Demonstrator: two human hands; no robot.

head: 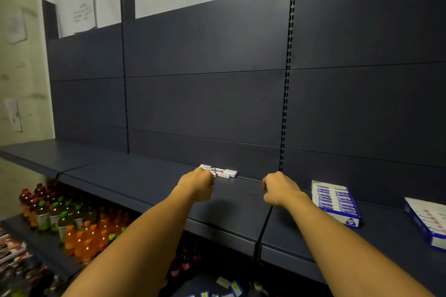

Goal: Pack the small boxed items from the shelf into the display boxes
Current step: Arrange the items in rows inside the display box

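A dark blue shelf (149,183) runs across the view at about chest height, and both bare arms reach out over it. Against the back panel lies a small loose heap of small boxed items (223,172), white with blue and red print, lying flat and touching one another. The left hand (199,185) is at the left end of that heap, its fingers curled down and its knuckles touching or covering the nearest packs; whether it actually grips one cannot be told, since the fingertips are hidden. The right hand (280,189) hovers over bare shelf to the right of the heap, apart from it, fingers loosely curled and holding nothing that shows. Further right on the same shelf stands a blue-and-white display box (335,202), tilted back, open at the top and filled with neat rows of the same small packs lying side by side. At the right edge a second display box (428,220) is partly cut off by the frame; its open face shows white packs inside. On the lower shelf to the left stand crowded drink bottles (72,222), red, green-capped and orange. A few small packs (231,287) lie down at the bottom edge, blurred.
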